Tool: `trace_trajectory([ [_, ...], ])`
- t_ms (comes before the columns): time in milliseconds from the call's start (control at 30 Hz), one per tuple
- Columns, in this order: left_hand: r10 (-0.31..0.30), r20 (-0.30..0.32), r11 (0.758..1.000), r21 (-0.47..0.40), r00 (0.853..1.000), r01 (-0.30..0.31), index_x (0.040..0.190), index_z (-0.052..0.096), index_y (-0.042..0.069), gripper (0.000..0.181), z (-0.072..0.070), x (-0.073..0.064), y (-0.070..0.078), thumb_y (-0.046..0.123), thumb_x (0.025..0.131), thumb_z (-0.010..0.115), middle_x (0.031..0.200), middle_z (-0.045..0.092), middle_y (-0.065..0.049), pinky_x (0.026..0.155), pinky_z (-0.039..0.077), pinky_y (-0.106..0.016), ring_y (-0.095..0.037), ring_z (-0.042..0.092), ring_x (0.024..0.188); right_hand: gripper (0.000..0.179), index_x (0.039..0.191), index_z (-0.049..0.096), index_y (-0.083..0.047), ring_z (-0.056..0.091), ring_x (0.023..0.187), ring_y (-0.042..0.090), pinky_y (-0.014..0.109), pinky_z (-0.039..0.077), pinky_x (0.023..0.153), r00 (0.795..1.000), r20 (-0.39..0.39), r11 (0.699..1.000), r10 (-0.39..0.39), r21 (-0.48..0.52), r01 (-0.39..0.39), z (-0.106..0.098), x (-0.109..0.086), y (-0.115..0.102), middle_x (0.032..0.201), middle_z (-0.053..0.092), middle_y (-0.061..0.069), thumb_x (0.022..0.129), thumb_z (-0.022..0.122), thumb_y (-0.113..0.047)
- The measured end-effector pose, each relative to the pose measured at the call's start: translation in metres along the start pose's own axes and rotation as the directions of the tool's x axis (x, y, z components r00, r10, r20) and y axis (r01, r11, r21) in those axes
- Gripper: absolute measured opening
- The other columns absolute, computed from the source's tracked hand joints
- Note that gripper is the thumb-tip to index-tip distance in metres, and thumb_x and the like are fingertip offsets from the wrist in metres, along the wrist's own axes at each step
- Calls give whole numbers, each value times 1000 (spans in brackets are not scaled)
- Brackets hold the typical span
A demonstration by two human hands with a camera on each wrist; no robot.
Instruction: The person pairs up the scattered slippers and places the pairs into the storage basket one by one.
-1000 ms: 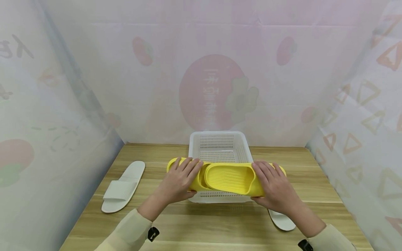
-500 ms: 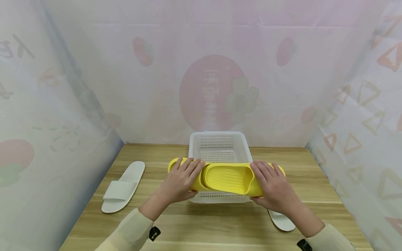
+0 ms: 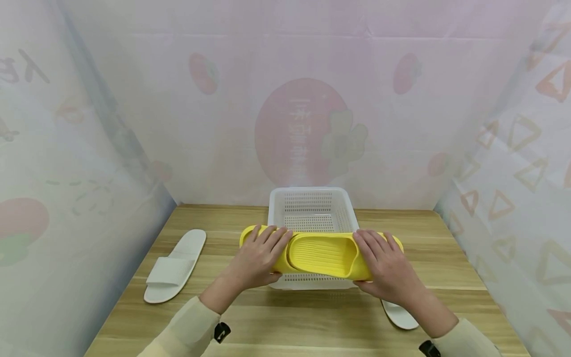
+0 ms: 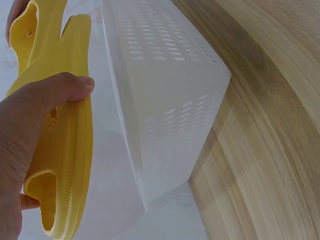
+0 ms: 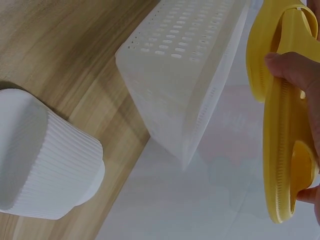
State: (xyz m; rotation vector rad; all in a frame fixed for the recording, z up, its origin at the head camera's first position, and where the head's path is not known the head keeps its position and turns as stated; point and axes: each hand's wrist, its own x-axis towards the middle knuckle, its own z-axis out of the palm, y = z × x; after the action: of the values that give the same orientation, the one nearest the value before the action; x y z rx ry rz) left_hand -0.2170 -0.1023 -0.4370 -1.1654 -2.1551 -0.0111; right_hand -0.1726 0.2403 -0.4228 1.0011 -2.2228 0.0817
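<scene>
A pair of yellow slippers, joined end to end with overlap, is held level above a white basket [image 3: 313,283]. My left hand [image 3: 256,258] grips the left yellow slipper [image 3: 284,262], fingers over the far edge and thumb on the near side. My right hand [image 3: 390,270] holds the right yellow slipper [image 3: 323,255] the same way. This slipper's ribbed insole faces up, and its heel end overlaps the left slipper. Thumb and slipper also show in the left wrist view, along the yellow sole edge [image 4: 82,150]. Most of both straps is hidden under my hands.
On the left of the wooden table [image 3: 308,322] lies a white slipper [image 3: 167,272]. Another white slipper [image 3: 400,316] is at the right, partly covered by my right hand and forearm. Printed cloth [image 3: 223,124] stands behind and on both sides.
Both hands have drawn slightly closer together, so the two yellow slippers overlap a bit more. The basket and white slippers have stayed put.
</scene>
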Motion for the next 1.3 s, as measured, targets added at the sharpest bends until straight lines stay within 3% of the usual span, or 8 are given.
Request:
trace_trajectory([
  [433,16,-10,1000,-10,1000,-16,138,46,0,104,0,6,3,46,54,85,128,57,-15,92,45,-59,-35,54,113,109,137,45,8,51,116,40,62,42,91,1000,-12,1000,-11,-2,11,1,4,-1,131,52,22,50,89,-41],
  [1067,-2,32,1000,-19,999,3,140,45,1,105,1,10,7,48,54,85,129,56,-14,94,44,-59,-34,53,113,107,136,46,8,53,113,39,61,43,88,999,-31,999,-31,-15,31,4,9,-3,129,54,20,50,87,-39],
  [1300,7,32,1000,-17,999,-7,139,46,1,104,3,11,8,47,53,85,127,56,-13,91,46,-59,-33,54,111,106,136,46,7,53,114,39,62,43,89,1000,-4,999,-27,-22,26,3,10,-7,130,54,20,51,87,-40],
])
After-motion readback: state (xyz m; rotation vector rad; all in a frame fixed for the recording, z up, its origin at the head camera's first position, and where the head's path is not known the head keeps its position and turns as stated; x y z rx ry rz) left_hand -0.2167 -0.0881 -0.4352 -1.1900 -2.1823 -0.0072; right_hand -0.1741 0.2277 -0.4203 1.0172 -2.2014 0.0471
